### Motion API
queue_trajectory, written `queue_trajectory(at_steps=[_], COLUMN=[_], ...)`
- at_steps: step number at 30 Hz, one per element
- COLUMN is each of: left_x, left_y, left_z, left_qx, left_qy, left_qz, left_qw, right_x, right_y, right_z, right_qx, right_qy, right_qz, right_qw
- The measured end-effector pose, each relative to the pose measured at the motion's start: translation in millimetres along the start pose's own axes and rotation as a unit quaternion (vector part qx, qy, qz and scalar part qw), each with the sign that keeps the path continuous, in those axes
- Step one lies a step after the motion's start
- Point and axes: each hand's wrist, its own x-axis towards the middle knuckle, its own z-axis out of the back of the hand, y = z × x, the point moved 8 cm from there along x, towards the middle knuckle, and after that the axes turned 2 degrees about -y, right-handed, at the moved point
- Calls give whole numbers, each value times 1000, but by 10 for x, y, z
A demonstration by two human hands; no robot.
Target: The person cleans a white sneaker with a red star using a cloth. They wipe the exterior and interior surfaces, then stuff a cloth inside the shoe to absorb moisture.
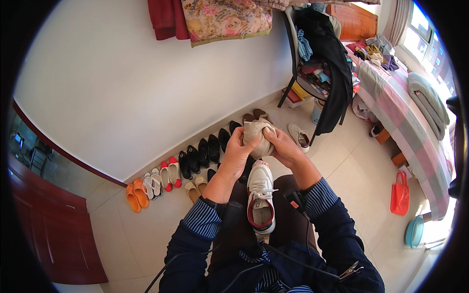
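Observation:
A crumpled beige cloth (256, 131) is pinched between my two hands in front of me. My left hand (236, 154) grips its left side, and my right hand (288, 149) closes on its right side with the thumb on top. Just below the cloth, a white lace-up sneaker (261, 188) with a red inner lining rests between my thighs, toe pointing away and opening toward me. Neither hand visibly grips the sneaker. A similar white sneaker (299, 136) stands on the floor beyond my right hand.
Along the wall runs a row of shoes, including orange clogs (141, 193), red flats (165, 176) and black shoes (203, 152). A chair (294, 53) heaped with clothes stands ahead right. Further right are a bed (391, 97), a red bag (399, 195) and a teal basin (415, 232).

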Motion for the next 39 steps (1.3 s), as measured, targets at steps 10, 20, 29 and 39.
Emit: queue_trajectory(at_steps=[10,20,29,39], left_x=[54,-16,207,-519], left_y=[7,-42,-163,-34], left_z=[88,-59,115,529], left_qx=[-109,-140,165,430], left_qy=[28,46,-2,29], left_qz=[73,120,-74,-36], left_qw=[991,982,984,901], right_x=[-171,-168,-275,-1127], right_y=[28,52,-68,-71], right_z=[-142,-285,-434,-161], right_qx=[79,52,91,-29], right_qy=[98,158,110,87], right_qz=[-27,32,5,-90], right_qw=[992,986,990,992])
